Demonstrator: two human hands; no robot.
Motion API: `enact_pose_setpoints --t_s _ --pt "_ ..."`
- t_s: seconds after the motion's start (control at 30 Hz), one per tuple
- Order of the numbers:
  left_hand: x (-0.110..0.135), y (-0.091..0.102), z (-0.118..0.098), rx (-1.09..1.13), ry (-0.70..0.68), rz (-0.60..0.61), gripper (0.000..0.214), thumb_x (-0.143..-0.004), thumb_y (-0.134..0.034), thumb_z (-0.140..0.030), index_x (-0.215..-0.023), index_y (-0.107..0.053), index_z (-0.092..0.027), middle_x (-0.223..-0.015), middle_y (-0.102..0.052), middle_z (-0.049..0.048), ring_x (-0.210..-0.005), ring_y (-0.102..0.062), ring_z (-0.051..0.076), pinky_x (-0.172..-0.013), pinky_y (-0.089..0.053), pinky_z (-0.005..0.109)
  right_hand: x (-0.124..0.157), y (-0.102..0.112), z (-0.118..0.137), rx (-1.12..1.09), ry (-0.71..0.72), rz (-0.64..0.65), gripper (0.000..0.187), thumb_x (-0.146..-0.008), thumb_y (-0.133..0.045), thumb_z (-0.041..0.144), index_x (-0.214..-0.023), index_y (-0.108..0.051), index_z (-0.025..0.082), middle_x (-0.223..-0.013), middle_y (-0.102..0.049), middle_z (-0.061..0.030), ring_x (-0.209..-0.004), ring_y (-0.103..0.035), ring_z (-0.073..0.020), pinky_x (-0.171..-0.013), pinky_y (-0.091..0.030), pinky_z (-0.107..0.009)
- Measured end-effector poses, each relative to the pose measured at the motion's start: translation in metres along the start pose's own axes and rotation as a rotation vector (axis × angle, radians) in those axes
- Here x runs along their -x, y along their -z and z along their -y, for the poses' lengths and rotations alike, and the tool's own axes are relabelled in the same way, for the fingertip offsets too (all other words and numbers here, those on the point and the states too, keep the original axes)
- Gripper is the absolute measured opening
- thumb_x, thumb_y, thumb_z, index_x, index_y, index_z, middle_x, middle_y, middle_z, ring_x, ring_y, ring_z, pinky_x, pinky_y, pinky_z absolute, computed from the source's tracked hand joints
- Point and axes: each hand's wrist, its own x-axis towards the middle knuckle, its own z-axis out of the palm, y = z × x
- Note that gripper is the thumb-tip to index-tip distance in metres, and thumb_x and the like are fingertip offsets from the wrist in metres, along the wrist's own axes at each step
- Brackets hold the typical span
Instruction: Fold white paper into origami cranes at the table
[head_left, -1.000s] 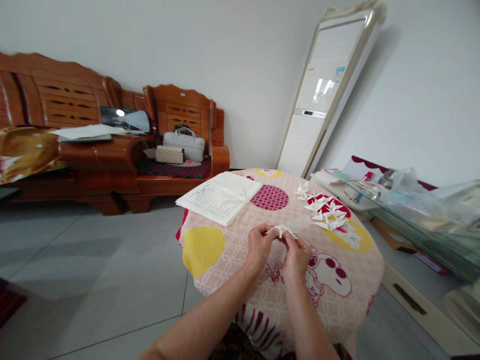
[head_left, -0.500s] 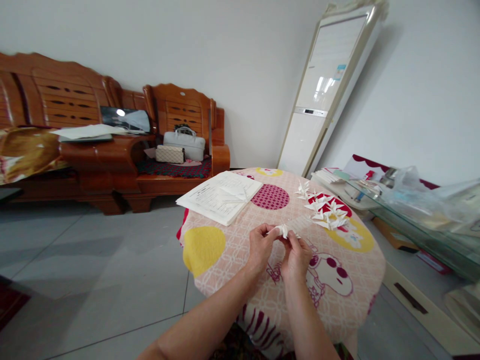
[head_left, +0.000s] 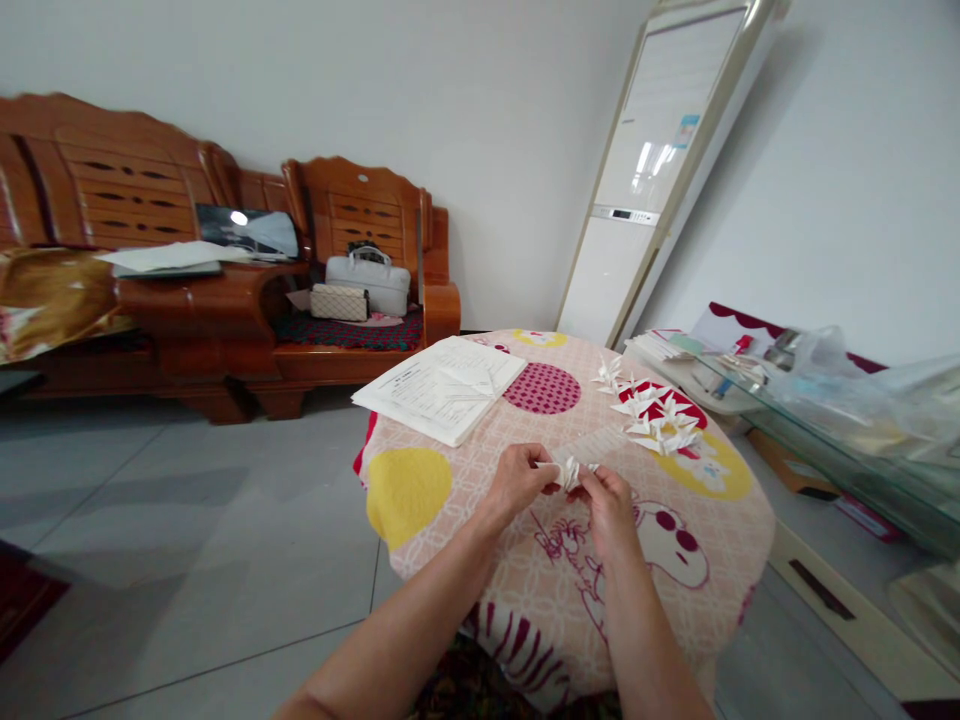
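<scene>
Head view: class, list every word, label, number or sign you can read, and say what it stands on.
Nothing is readable.
Printed sheets on the tablecloth: too small.
Sticker on the air conditioner: blurred.
Its display strip: too small.
Red scrawl on the tablecloth: illegible.
Folded paper in left hand and right hand: no print shows.
</scene>
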Motion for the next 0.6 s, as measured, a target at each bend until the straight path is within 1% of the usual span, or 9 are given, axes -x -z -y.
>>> enact_pose_setpoints --t_s 0.07,0.17,0.23,0.3,0.37,0.47,0.53,0.6 --pt "-0.001 0.001 0.001 0.025 0.006 0.020 0.004 -0.064 -0.058 -0.016 -0.062 -0.058 -0.013 -0.051 -0.057 -0.0011 -0.046 -0.055 0.010 -0.045 -0.039 0.018 0.001 -0.001 0.001 -0.045 -0.029 0.030 0.029 -0.073 -0.067 0.042 -0.062 -0.063 0.016 -0.055 -0.061 -0.0010 -0.050 -0.053 -0.0141 -0.048 -0.043 -0.025" --pt "0.000 0.001 0.002 0.064 -0.012 0.032 0.009 -0.070 -0.059 -0.021 -0.066 -0.059 -0.013 -0.053 -0.060 0.0006 -0.047 -0.057 0.011 -0.046 -0.042 0.019 0.002 -0.003 0.002 -0.112 -0.063 0.055 0.026 -0.071 -0.069 0.039 -0.062 -0.063 0.016 -0.056 -0.061 -0.0009 -0.051 -0.053 -0.0142 -0.048 -0.042 -0.026" --pt "0.001 -0.002 0.002 0.092 -0.022 0.019 0.014 -0.074 -0.058 -0.025 -0.067 -0.058 -0.013 -0.055 -0.061 0.0016 -0.048 -0.059 0.012 -0.047 -0.044 0.020 0.003 -0.004 0.001 -0.140 -0.069 0.053 0.025 -0.071 -0.069 0.039 -0.062 -0.063 0.016 -0.056 -0.062 -0.0006 -0.051 -0.053 -0.0142 -0.049 -0.042 -0.026" --pt "0.003 -0.006 0.001 0.121 -0.012 -0.024 0.017 -0.075 -0.058 -0.029 -0.068 -0.057 -0.014 -0.057 -0.062 0.0015 -0.049 -0.059 0.012 -0.048 -0.046 0.021 0.003 -0.005 -0.002 -0.125 -0.050 0.021 0.027 -0.073 -0.067 0.040 -0.063 -0.063 0.016 -0.057 -0.062 -0.0007 -0.051 -0.053 -0.0145 -0.050 -0.042 -0.026" --pt "0.004 -0.009 0.000 0.111 -0.008 -0.078 0.019 -0.076 -0.059 -0.030 -0.066 -0.057 -0.014 -0.057 -0.062 0.0009 -0.050 -0.060 0.012 -0.049 -0.046 0.021 0.003 -0.006 -0.004 -0.048 0.007 -0.041 0.030 -0.076 -0.064 0.044 -0.064 -0.063 0.016 -0.057 -0.062 -0.0009 -0.052 -0.054 -0.0149 -0.052 -0.043 -0.027" --pt "0.006 -0.011 -0.002 -0.005 -0.046 -0.132 0.024 -0.076 -0.060 -0.031 -0.059 -0.058 -0.013 -0.054 -0.059 -0.0001 -0.049 -0.056 0.010 -0.049 -0.040 0.020 0.005 -0.006 -0.006 0.169 0.127 -0.133 0.035 -0.081 -0.060 0.047 -0.065 -0.063 0.016 -0.056 -0.062 -0.0008 -0.054 -0.054 -0.0150 -0.055 -0.042 -0.027" --pt "0.007 -0.011 -0.002 -0.081 -0.080 -0.150 0.026 -0.075 -0.060 -0.031 -0.056 -0.058 -0.013 -0.050 -0.056 -0.0009 -0.047 -0.052 0.009 -0.048 -0.036 0.020 0.007 -0.006 -0.005 0.289 0.178 -0.159 0.038 -0.083 -0.058 0.049 -0.065 -0.062 0.016 -0.056 -0.061 -0.0008 -0.054 -0.053 -0.0150 -0.055 -0.041 -0.026" --pt "0.008 -0.011 -0.001 -0.112 -0.111 -0.162 0.026 -0.075 -0.060 -0.031 -0.056 -0.059 -0.013 -0.050 -0.055 -0.0017 -0.046 -0.049 0.009 -0.047 -0.034 0.020 0.010 -0.007 -0.003 0.346 0.195 -0.168 0.039 -0.083 -0.057 0.050 -0.064 -0.061 0.016 -0.055 -0.060 -0.0003 -0.053 -0.052 -0.0146 -0.054 -0.040 -0.025"
